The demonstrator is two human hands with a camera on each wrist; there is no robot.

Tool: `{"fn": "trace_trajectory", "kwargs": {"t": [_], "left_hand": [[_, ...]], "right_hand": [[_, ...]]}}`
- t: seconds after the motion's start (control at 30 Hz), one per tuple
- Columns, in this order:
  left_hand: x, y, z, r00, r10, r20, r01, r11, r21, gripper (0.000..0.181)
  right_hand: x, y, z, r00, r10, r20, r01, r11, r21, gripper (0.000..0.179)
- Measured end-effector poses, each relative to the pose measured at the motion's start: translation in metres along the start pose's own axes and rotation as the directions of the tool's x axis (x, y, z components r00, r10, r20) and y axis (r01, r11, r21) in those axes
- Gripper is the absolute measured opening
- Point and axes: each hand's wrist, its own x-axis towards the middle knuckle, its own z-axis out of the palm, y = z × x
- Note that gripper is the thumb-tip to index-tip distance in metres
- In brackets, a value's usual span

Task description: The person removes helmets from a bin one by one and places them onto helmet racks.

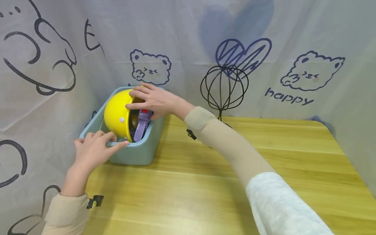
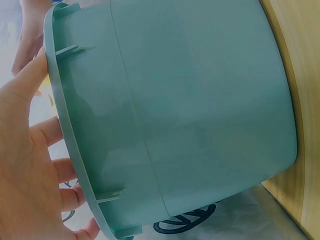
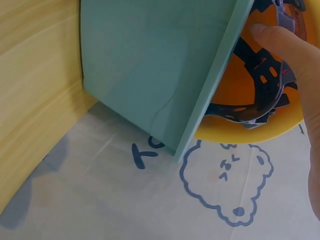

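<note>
A yellow hard hat (image 1: 116, 111) lies on its side in a blue-green plastic bin (image 1: 138, 155), its hollow turned to the right. My right hand (image 1: 157, 99) holds the hat by its brim, fingers over the yellow shell and thumb inside. Dark harness straps (image 3: 265, 80) show within the hat in the right wrist view, and a purple ribbed piece (image 1: 141, 125) with a red patch sits at its opening in the head view. At the bin's near left corner, my left hand (image 1: 95, 148) grips the rim, fingers hooked over the inner side.
The bin stands at the far left of a wooden table (image 1: 182, 192), close to a hanging white cloth (image 1: 182, 39) with drawn bears and hearts. A black wire globe-shaped stand (image 1: 221, 112) rises behind my right forearm.
</note>
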Motion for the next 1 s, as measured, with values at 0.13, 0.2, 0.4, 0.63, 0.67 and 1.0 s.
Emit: {"fn": "trace_trajectory", "kwargs": {"t": [0.13,0.2,0.4,0.63,0.67,1.0], "left_hand": [[-0.001,-0.001,0.001,1.000,0.001,-0.009,-0.001,1.000,0.001,0.079],[0.000,-0.002,0.001,1.000,0.003,-0.012,-0.003,1.000,0.001,0.078],[0.001,-0.001,0.001,1.000,0.003,-0.016,-0.003,1.000,-0.008,0.077],[-0.001,-0.002,0.002,1.000,-0.007,-0.015,0.007,1.000,-0.021,0.078],[-0.002,-0.002,0.002,1.000,-0.007,-0.017,0.007,1.000,-0.022,0.078],[-0.004,-0.002,0.007,0.999,-0.015,-0.048,0.012,0.999,-0.042,0.074]], "right_hand": [[-0.003,0.000,0.003,1.000,0.017,-0.005,-0.017,1.000,0.010,0.074],[-0.005,0.001,0.004,1.000,0.028,-0.006,-0.028,1.000,0.012,0.075],[-0.007,0.003,0.004,0.999,0.026,-0.031,-0.025,0.999,0.023,0.074],[-0.008,0.002,0.011,0.996,-0.005,-0.089,0.008,1.000,0.028,0.072],[-0.008,0.002,0.012,0.995,-0.011,-0.099,0.013,1.000,0.024,0.071],[-0.015,0.001,0.013,0.984,-0.047,-0.171,0.049,0.999,0.010,0.066]]}}
